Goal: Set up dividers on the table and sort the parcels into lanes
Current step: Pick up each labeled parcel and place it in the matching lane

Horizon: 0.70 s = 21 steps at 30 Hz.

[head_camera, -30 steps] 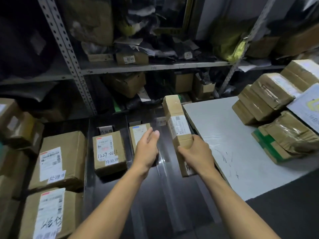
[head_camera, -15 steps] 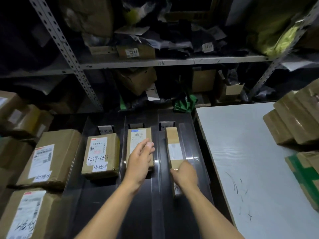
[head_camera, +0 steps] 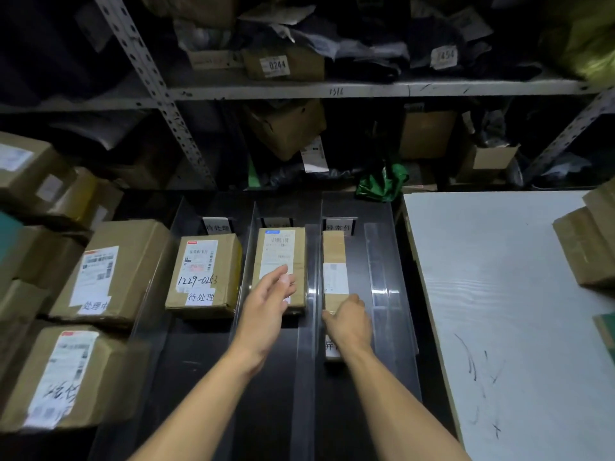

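Parcels lie sorted along the dark desk (head_camera: 206,377), which clear upright dividers (head_camera: 244,261) split into lanes. Stacked boxes (head_camera: 109,271) crowd the far left edge. A handwritten-label parcel (head_camera: 204,276) sits in the left lane. The middle-lane parcel (head_camera: 279,257) lies partly under the left hand (head_camera: 266,306), whose fingers are straight and relaxed, holding nothing. In the right lane the right hand (head_camera: 349,322) curls over the near part of a long narrow parcel (head_camera: 334,271) lying against the divider. A white board (head_camera: 499,311) lies right of the lanes.
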Tool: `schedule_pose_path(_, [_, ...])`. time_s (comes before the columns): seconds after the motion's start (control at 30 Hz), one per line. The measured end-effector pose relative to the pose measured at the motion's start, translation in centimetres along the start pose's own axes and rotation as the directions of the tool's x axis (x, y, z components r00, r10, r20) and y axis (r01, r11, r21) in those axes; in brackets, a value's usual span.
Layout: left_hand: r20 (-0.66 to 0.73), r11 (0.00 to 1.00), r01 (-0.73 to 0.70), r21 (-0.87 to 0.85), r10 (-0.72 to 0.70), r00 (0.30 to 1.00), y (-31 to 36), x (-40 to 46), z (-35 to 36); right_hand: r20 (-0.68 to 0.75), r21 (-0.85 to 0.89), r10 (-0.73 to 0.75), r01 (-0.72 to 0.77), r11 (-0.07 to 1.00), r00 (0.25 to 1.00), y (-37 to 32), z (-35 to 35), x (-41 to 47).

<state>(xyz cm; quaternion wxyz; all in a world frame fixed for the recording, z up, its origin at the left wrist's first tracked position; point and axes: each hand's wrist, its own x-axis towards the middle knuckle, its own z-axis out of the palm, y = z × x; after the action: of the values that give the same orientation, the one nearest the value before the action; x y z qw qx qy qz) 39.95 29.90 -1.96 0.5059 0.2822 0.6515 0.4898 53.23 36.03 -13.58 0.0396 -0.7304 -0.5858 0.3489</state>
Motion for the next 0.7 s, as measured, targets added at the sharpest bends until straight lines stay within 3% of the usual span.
schedule_pose_path(0.33, [-0.013,1.000,0.002,0.007,-0.002,1.000,-0.7,-1.1,-1.8,-0.002,0.113,-0.035,0.035,0.993,0.999,0.9,0.8,0.1])
schedule_pose_path(0.47, [0.001,1.000,-0.022,0.018,0.022,1.000,-0.4,-2.1,-2.5,-0.066,0.178,-0.043,0.054,0.982,0.997,0.4,-1.4,-0.9])
schedule_pose_path(0.57, [-0.027,0.997,-0.071,0.021,0.072,0.997,0.6,-2.9,-3.8,-0.206,0.221,-0.174,0.219,0.950,0.963,-2.3,-3.5,-2.7])
schedule_pose_path(0.7, [-0.117,0.982,-0.185,0.038,0.188,0.975,2.8,-4.1,-6.7,-0.332,0.201,-0.430,0.508,0.837,0.840,-8.8,-5.5,-6.6])
